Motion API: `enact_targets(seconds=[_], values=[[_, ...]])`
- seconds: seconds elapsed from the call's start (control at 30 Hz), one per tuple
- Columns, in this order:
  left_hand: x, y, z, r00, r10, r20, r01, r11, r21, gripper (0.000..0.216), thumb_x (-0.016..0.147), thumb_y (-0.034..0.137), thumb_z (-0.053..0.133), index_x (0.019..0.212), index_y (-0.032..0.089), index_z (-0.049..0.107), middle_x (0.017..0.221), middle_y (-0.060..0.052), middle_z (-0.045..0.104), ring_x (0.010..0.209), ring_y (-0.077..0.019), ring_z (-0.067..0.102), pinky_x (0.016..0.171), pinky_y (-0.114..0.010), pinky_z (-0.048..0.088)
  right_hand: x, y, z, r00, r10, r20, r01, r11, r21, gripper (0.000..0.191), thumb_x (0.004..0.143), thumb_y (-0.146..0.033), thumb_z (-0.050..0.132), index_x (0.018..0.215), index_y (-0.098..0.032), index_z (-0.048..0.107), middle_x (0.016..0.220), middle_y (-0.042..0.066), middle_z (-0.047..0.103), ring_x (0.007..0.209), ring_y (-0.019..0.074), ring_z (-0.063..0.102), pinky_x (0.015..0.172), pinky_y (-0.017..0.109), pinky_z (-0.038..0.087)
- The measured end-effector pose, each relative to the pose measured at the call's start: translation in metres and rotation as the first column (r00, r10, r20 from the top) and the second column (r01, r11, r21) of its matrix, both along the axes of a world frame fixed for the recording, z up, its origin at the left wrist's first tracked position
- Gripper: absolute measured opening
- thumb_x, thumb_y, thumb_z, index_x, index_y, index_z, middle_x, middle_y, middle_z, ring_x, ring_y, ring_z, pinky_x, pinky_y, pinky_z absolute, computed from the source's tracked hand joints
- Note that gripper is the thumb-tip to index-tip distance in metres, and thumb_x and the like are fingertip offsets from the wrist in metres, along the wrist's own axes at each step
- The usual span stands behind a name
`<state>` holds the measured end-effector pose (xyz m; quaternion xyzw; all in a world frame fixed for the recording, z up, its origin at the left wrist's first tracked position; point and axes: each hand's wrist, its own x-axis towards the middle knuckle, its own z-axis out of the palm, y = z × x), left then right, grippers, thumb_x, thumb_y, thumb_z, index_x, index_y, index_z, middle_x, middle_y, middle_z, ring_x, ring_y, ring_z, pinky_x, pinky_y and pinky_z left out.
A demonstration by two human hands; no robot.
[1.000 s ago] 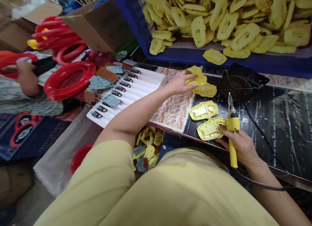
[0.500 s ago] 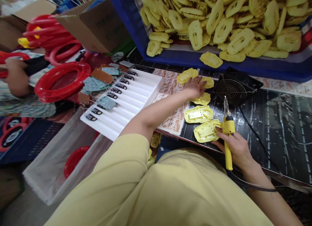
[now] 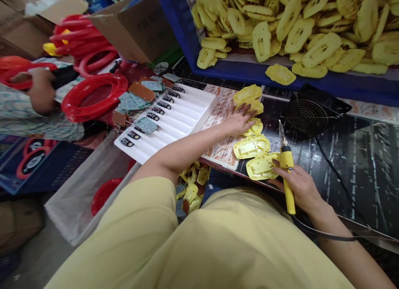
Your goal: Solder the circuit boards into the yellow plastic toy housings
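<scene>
My left hand [image 3: 238,121] lies with fingers stretched flat over a row of yellow plastic shells [image 3: 253,127] on the dark work table [image 3: 358,156]. Two more shells [image 3: 248,94] sit just beyond its fingertips. My right hand [image 3: 296,185] is wrapped round a yellow soldering iron [image 3: 286,172], tip pointing away from me. Its fingertips touch the nearest yellow shell [image 3: 261,166], and another open shell [image 3: 251,146] lies beside that one.
A blue crate [image 3: 249,71] heaped with yellow shells stands at the back. A black wire-grille fan [image 3: 304,114] sits right of the shells. A white slotted tray [image 3: 168,121] with small parts lies left. Another person's hand [image 3: 39,94] works among red rings [image 3: 92,96].
My left hand set down the yellow shells it was carrying and now lies flat on the row, drawn slightly back toward me. My right hand stays on the soldering iron.
</scene>
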<state>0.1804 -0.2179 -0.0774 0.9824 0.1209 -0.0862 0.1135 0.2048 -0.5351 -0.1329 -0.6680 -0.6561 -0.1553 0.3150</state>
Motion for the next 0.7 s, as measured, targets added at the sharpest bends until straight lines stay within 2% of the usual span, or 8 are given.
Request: enact_targets(seconds=[0.1,0.23,0.37,0.47,0.57,0.7], values=[[0.002,0.001,-0.007,1.000,0.003,0.012,-0.003,1.000,-0.012,0.062,0.119,0.040,0.044,0.178,0.022,0.047,0.193,-0.013,0.027,0.183,-0.0331,0.018,0.149,-0.062,0.012,0.000,-0.002,-0.002,0.999,-0.003,-0.041,0.002,1.000,-0.014,0.055,0.104,-0.019,0.081,0.154,-0.026,0.059,0.132,0.014,0.083,0.115,0.0299,0.083,0.098,0.045,0.072],[0.017,-0.002,-0.012,0.991,0.094,0.099,-0.091,0.995,-0.031,0.059,0.119,0.043,0.045,0.173,0.022,0.055,0.191,-0.014,0.033,0.181,-0.0349,0.023,0.148,-0.063,0.014,-0.002,-0.003,-0.003,0.999,0.012,-0.050,-0.013,1.000,-0.022,0.054,0.105,-0.019,0.079,0.155,-0.025,0.058,0.131,0.014,0.083,0.115,0.0301,0.083,0.098,0.045,0.073],[0.026,-0.009,-0.011,0.983,0.140,0.123,-0.133,0.989,-0.064,0.061,0.119,0.049,0.044,0.171,0.020,0.057,0.189,-0.017,0.036,0.180,-0.0371,0.025,0.147,-0.066,0.013,-0.004,0.004,-0.004,0.998,0.027,-0.064,-0.031,0.997,-0.068,0.066,0.100,-0.016,0.084,0.159,-0.029,0.058,0.137,0.013,0.081,0.120,0.0311,0.082,0.103,0.047,0.072],[0.018,-0.011,-0.006,0.984,0.119,0.133,-0.108,0.990,-0.086,0.065,0.118,0.052,0.045,0.174,0.020,0.054,0.189,-0.018,0.036,0.179,-0.0376,0.027,0.147,-0.067,0.013,-0.003,0.010,-0.004,0.998,0.041,-0.054,-0.044,0.997,-0.060,0.071,0.097,-0.017,0.088,0.160,-0.029,0.059,0.131,0.012,0.083,0.118,0.0310,0.082,0.099,0.044,0.071],[-0.009,-0.007,0.000,0.991,-0.051,0.126,0.063,0.994,-0.094,0.064,0.118,0.048,0.045,0.175,0.021,0.052,0.191,-0.015,0.032,0.180,-0.0357,0.026,0.148,-0.061,0.017,-0.003,0.012,-0.001,0.998,0.047,-0.035,-0.049,0.998,-0.042,0.073,0.098,-0.017,0.087,0.164,-0.027,0.056,0.125,0.011,0.084,0.113,0.0306,0.082,0.092,0.042,0.069],[-0.055,-0.003,-0.004,0.926,-0.370,0.070,0.375,0.923,-0.086,0.057,0.114,0.035,0.045,0.169,0.025,0.059,0.191,-0.010,0.034,0.181,-0.0310,0.025,0.148,-0.058,0.020,-0.005,0.007,0.001,0.996,0.049,-0.072,-0.052,0.998,-0.045,0.078,0.098,-0.018,0.088,0.167,-0.028,0.052,0.139,0.014,0.080,0.119,0.0309,0.082,0.094,0.043,0.070]])
